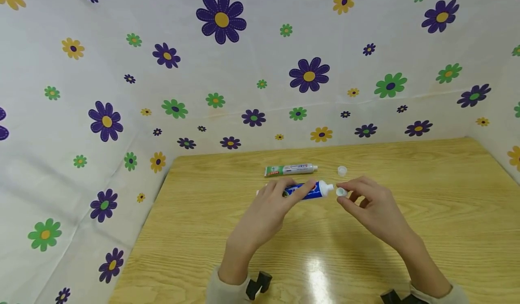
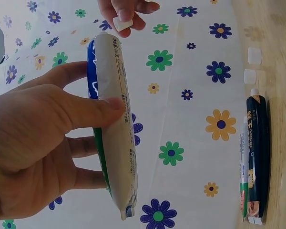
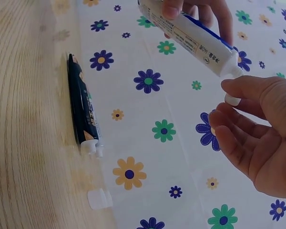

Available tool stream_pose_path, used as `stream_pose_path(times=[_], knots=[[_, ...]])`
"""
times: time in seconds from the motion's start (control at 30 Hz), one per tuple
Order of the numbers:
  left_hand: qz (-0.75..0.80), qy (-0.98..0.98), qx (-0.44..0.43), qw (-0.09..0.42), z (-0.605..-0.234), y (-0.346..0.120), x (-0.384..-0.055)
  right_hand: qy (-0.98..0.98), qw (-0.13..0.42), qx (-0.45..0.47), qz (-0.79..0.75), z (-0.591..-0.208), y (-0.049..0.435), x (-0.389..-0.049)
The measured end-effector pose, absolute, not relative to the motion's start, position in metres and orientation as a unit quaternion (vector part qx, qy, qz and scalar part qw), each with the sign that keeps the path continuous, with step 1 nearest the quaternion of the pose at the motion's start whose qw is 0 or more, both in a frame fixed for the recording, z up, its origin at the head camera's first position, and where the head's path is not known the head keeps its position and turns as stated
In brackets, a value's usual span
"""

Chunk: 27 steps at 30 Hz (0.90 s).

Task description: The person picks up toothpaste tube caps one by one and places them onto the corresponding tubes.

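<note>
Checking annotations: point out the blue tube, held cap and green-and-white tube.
Blue tube (image 1: 314, 192): head view, printed side near nozzle.
Held cap (image 3: 232, 100): right wrist view, outer side.
Green-and-white tube (image 1: 290, 170): head view, printed body.

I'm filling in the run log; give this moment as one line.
left hand holds blue tube | right hand pinches white cap | cap off nozzle | green-white tube on table

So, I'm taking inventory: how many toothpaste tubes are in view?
3: a blue tube in the left hand, plus a black tube and a green-and-white tube on the table.
</note>
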<state>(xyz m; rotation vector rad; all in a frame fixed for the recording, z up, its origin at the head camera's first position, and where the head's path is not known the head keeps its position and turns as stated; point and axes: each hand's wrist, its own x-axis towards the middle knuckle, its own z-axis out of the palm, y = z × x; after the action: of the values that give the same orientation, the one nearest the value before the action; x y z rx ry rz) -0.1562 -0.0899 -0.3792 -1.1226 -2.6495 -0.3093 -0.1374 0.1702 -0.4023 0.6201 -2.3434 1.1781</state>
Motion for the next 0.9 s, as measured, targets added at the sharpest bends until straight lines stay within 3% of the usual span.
stream_pose_path(times=[0.9], knots=[[-0.084,-0.913,-0.389,0.088,-0.3782,-0.0862,-0.1495,-0.844,0.242,0.245,0.410,-0.3974,0.1668,-0.1326]])
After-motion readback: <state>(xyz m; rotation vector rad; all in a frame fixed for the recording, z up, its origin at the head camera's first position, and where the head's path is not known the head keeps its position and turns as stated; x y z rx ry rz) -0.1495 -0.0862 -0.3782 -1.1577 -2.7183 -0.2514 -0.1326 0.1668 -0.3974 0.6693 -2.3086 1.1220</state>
